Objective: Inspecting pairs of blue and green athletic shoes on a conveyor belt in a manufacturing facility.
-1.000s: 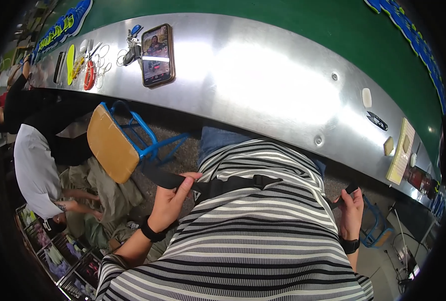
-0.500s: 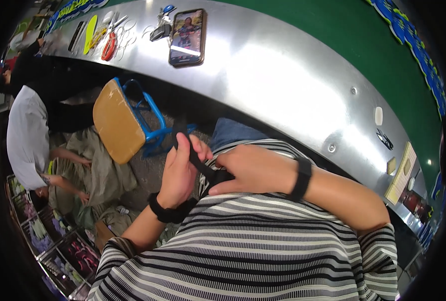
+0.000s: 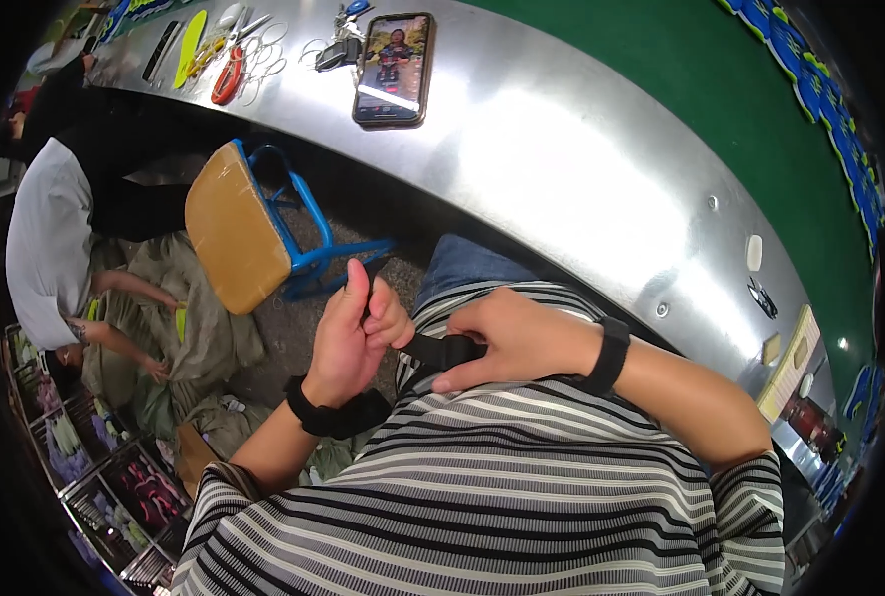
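A black strap runs across the front of my waist, over a striped shirt. My left hand is closed around its free end, thumb pointing up. At its other side my right hand grips a wider black piece of the strap between thumb and fingers; whether a buckle is there I cannot tell. Black bands circle both of my wrists. Blue jeans show just beyond the strap.
Ahead curves a metal bench bearing a phone, keys, red-handled scissors and small black clippers. A wooden stool with a blue frame stands left. Beyond it, a co-worker bends over a large sack.
My left hand has closed more around the strap and drawn it leftward. The strap's upright loose end has dropped from sight. My right hand has shifted slightly right.
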{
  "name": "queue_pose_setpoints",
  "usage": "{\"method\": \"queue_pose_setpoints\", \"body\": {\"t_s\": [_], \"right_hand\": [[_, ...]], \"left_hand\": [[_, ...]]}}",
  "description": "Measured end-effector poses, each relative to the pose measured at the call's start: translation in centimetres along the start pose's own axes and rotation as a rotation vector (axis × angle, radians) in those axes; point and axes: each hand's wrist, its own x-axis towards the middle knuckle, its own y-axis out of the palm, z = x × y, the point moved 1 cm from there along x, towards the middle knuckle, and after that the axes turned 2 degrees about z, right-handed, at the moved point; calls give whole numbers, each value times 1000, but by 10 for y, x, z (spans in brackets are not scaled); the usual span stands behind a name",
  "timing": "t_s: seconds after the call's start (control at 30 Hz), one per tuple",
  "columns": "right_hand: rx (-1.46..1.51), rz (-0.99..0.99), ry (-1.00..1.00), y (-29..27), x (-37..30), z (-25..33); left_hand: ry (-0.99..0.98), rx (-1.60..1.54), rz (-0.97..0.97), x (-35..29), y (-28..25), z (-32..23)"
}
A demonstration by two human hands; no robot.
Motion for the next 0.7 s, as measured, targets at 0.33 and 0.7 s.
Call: {"method": "queue_pose_setpoints", "body": {"t_s": [0.33, 0.7], "right_hand": [[88, 28, -50, -4, -9, -14], [71, 57, -105, 3, -17, -23]], "left_hand": [[-57, -30, -62, 2, 2, -1], [-104, -3, -142, -15, -9, -2]]}}
